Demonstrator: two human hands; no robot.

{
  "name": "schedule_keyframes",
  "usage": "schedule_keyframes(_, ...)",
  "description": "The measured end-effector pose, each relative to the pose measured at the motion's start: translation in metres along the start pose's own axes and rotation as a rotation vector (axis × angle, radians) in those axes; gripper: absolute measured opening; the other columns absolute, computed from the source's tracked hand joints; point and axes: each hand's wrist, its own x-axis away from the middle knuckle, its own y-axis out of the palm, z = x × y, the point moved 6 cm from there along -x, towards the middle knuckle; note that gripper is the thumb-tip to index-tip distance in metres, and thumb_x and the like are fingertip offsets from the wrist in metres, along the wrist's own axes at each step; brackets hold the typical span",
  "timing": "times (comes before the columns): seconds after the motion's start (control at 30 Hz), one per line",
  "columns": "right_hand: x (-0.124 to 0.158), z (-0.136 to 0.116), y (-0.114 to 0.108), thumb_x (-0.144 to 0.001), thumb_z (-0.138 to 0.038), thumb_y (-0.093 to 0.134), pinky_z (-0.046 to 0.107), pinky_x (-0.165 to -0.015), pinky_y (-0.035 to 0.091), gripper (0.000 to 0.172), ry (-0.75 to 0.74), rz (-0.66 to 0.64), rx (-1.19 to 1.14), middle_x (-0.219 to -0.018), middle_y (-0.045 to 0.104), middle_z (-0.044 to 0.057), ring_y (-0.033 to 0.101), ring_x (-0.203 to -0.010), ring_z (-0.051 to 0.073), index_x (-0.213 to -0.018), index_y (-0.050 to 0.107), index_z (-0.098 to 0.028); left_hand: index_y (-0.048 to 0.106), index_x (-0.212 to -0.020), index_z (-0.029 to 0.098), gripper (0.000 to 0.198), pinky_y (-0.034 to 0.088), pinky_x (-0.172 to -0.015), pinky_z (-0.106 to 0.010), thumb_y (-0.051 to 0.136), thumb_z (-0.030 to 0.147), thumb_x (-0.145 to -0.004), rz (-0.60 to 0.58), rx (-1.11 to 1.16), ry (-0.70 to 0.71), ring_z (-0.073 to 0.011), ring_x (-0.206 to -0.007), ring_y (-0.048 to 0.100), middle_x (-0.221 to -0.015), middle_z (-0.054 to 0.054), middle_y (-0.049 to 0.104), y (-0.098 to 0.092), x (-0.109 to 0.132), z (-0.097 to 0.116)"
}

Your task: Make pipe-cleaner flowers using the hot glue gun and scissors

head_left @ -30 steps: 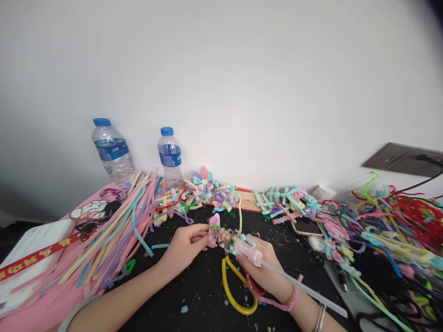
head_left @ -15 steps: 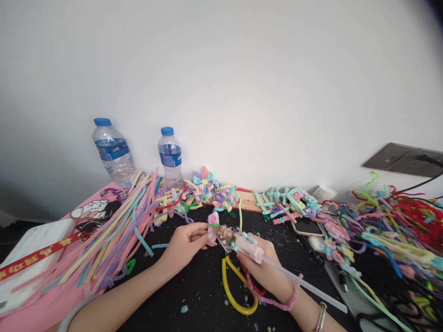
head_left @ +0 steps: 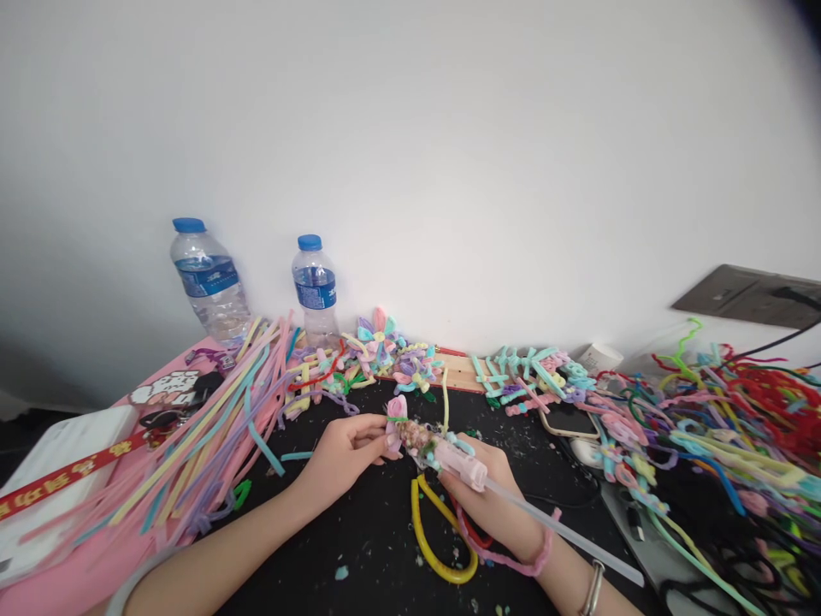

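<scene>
A pink pipe-cleaner piece (head_left: 396,411) with a green band sits between the fingertips of my left hand (head_left: 350,449). My right hand (head_left: 491,488) is wrapped round a pale pink glue gun (head_left: 463,464), whose clear glue stick (head_left: 564,529) runs back over my wrist. The gun's front end, crusted with brownish and coloured bits, meets the pink piece; its exact tip is hidden. Below the gun, a yellow loop (head_left: 442,569) lies on the black table (head_left: 359,530).
Pipe-cleaner strips (head_left: 211,436) lie at the left, two bottles (head_left: 209,278) (head_left: 315,291) by the wall. Finished flowers (head_left: 380,338) and a wooden board (head_left: 457,373) stand behind my hands. A phone (head_left: 569,419), a mouse (head_left: 585,453) and a tangled pile (head_left: 776,411) are at the right.
The pink piece and the front of the glue gun have tilted slightly between my hands. Both hands stay in nearly the same place.
</scene>
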Motion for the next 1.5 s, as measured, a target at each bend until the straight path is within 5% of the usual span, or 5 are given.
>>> schedule_keyframes(0.5, -0.0002, 0.0003, -0.0013, -0.077, -0.014, 0.053, 0.024, -0.054, 0.039, 0.013, 0.002, 0.036, 0.045, -0.067, 0.051, -0.003, 0.049, -0.057, 0.012, -0.07, 0.044, -0.021, 0.067, -0.098, 0.014, 0.032, 0.054, -0.066, -0.028, 0.061, 0.037, -0.076, 0.033, -0.007, 0.008, -0.0234, -0.077, 0.07, -0.086, -0.009, 0.074, -0.0026, 0.0007, 0.0017)
schedule_keyframes(1.1, 0.0, -0.0015, 0.0012, -0.08, -0.021, 0.051, 0.024, -0.053, 0.035, 0.015, 0.047, -0.07, 0.037, -0.066, 0.049, -0.003, 0.047, -0.057, 0.013, -0.069, 0.04, -0.021, 0.068, -0.089, 0.015, 0.018, 0.055, -0.073, -0.029, 0.055, 0.025, -0.081, 0.029, -0.137, 0.169, -0.0229, -0.08, 0.069, -0.082, -0.005, 0.073, 0.0009, 0.0048, 0.0064)
schedule_keyframes(1.5, -0.0008, 0.0011, 0.0017, -0.079, -0.015, 0.051, 0.023, -0.055, 0.036, 0.014, 0.039, -0.017, 0.021, -0.067, 0.05, -0.003, 0.048, -0.058, 0.013, -0.07, 0.042, -0.021, 0.068, -0.097, 0.015, 0.023, 0.055, -0.066, -0.027, 0.056, 0.025, -0.079, 0.06, -0.087, 0.125, -0.0216, -0.075, 0.07, -0.084, -0.006, 0.074, -0.0041, 0.0013, 0.0051)
